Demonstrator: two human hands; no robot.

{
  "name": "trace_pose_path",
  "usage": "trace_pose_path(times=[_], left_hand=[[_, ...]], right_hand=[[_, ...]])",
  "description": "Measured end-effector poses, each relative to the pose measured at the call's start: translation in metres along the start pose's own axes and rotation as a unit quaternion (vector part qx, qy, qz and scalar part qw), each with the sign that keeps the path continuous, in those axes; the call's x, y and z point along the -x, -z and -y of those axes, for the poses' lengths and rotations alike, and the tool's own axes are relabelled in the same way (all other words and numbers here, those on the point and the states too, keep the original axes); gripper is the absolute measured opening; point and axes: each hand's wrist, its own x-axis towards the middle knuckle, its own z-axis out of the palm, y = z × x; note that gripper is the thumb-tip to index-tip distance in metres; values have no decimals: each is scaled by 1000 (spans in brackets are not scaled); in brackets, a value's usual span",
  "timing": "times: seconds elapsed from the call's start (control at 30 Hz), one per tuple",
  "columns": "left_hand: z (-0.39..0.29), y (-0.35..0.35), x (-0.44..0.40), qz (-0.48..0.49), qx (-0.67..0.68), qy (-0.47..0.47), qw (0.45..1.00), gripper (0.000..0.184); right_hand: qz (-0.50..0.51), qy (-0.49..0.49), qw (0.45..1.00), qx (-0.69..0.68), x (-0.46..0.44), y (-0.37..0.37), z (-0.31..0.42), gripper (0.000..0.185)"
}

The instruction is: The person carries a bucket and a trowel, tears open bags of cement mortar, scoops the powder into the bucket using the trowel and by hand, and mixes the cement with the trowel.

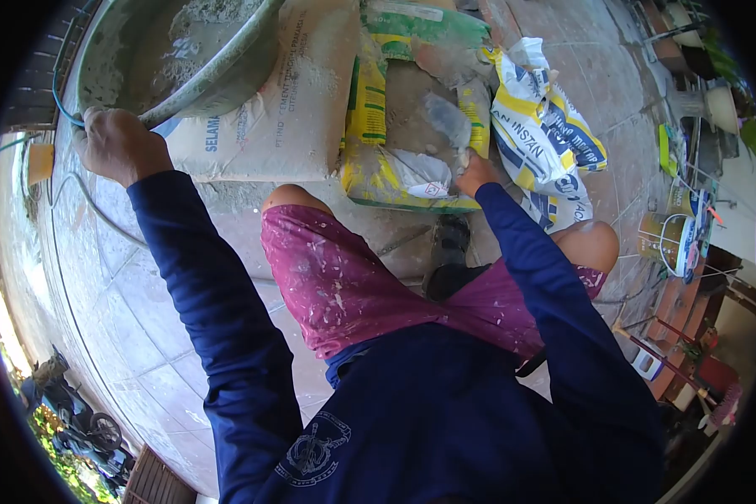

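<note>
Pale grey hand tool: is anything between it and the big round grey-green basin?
Yes: leftward from the pale grey hand tool come the opened yellow-and-green bag's left side, a printed grey-brown sack, then the basin's raised, crusted rim.

left hand [118, 144]: on basin rim [222, 65] | right hand [476, 173]: tool [448, 123], opened bag [366, 109]

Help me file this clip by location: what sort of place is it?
Likely a home's patio or yard, judging by the tiled floor, a motorbike and greenery at the edges.
</note>
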Motion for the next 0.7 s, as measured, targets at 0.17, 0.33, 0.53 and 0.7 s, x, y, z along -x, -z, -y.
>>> trace_pose_path(times=[0.17, 0.33, 0.53, 0.7], left_hand=[[-4, 4, 2, 5, 15, 42, 999, 9], [0, 7, 0, -19, -24, 18, 999, 10], [-3, 5, 2, 10, -31, 3, 999, 9], [-8, 9, 2, 9, -52, 9, 999, 9]], right_hand=[[31, 58, 997, 34, 43, -17, 25, 56], [115, 140, 979, 93, 88, 20, 46, 51], [-18, -5, 998, 57, -32, 21, 22, 40], [1, 5, 1000, 24, 0, -24, 30, 45]])
